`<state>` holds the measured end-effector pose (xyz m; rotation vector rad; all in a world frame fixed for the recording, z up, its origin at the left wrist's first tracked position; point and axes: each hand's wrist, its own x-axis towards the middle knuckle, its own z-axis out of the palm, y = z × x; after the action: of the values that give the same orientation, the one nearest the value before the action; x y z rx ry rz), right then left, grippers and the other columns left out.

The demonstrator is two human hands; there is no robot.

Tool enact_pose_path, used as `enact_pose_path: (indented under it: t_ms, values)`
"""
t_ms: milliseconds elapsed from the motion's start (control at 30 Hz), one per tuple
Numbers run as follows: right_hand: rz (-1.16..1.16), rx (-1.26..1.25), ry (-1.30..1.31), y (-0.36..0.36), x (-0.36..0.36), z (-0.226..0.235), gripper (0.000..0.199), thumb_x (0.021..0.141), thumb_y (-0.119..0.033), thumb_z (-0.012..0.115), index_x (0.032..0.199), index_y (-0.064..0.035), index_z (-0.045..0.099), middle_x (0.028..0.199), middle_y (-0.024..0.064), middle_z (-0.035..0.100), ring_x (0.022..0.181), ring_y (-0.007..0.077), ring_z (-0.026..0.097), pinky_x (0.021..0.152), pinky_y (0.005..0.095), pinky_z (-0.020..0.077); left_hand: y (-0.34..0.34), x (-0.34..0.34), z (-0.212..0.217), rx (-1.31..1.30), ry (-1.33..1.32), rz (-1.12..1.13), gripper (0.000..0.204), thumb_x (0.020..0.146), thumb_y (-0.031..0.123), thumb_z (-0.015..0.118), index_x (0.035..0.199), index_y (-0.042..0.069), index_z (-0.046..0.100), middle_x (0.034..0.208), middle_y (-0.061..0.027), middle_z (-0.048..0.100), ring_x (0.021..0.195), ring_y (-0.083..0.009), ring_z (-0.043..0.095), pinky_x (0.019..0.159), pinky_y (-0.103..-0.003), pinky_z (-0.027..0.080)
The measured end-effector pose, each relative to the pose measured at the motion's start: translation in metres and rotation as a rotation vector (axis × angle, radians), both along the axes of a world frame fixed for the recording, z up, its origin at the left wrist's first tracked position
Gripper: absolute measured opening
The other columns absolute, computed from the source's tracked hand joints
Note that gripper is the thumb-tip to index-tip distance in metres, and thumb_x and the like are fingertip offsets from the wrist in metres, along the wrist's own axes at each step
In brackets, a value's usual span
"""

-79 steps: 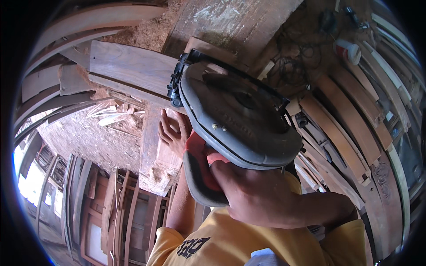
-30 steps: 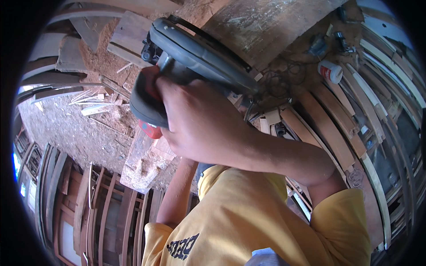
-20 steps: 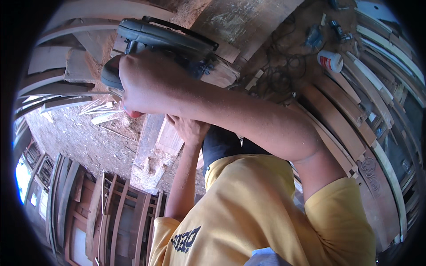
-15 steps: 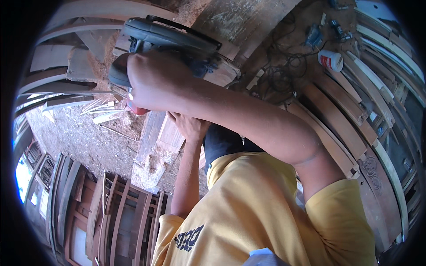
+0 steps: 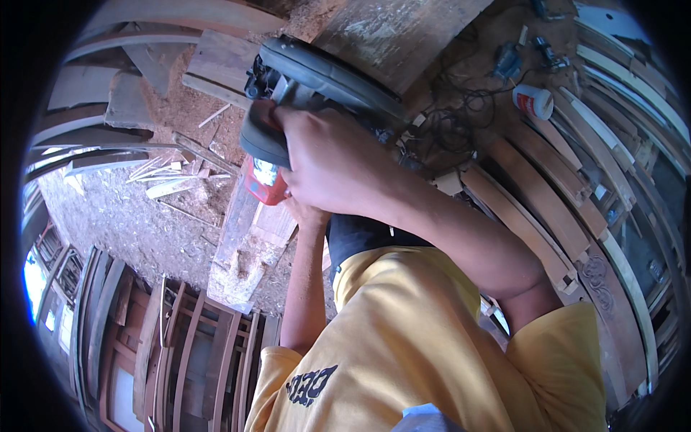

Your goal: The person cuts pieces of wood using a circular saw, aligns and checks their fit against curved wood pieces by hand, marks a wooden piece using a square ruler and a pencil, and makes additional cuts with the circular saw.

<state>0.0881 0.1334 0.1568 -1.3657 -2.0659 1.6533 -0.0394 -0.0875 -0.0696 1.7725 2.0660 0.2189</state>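
Circular saw (image 5: 317, 86), dark grey with a red part low on its body, gripped by right hand (image 5: 327, 162), fingers wrapped fully round the handle. Sat above a rough wooden plank (image 5: 248, 245), left of the yellow shirt (image 5: 410, 345). Left hand (image 5: 306, 212) mostly hidden beneath the right wrist, pressed near the plank's top; grip there impossible to judge. Sawdust-covered floor (image 5: 122, 223) with thin wood offcuts (image 5: 165, 183) off to the left. Tangled black cable (image 5: 446, 122) and a white bottle (image 5: 533, 101) far right. Curved wooden slats (image 5: 547, 201) stacked along the right.
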Motion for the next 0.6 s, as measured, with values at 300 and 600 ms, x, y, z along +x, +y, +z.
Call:
enact_pose_path:
  t_ms: [300,600]
  values:
    - [-0.035,-0.029,-0.044,-0.025,0.041,0.002,0.047,0.082,-0.006,0.080,0.125,0.0029,0.065,0.097,0.0289,0.075,0.095,0.0473,0.074,0.086,0.0535,0.0598,0.030,0.011,0.023,0.018,0.132,0.019,0.075,0.092,0.051,0.067,0.154,0.012,0.054,0.157,-0.0197,0.049,0.144,-0.0417,0.046,0.120,-0.060,0.033]
    - [-0.057,-0.121,-0.096,-0.067,0.112,0.017,0.055,0.081,-0.005,0.080,0.132,0.0022,0.064,0.099,0.0284,0.075,0.096,0.0471,0.073,0.085,0.0537,0.0596,0.040,0.011,0.035,0.126,0.271,-0.006,0.081,0.091,0.050,0.071,0.161,0.016,0.049,0.167,-0.0195,0.038,0.147,-0.0459,0.039,0.125,-0.060,0.028]
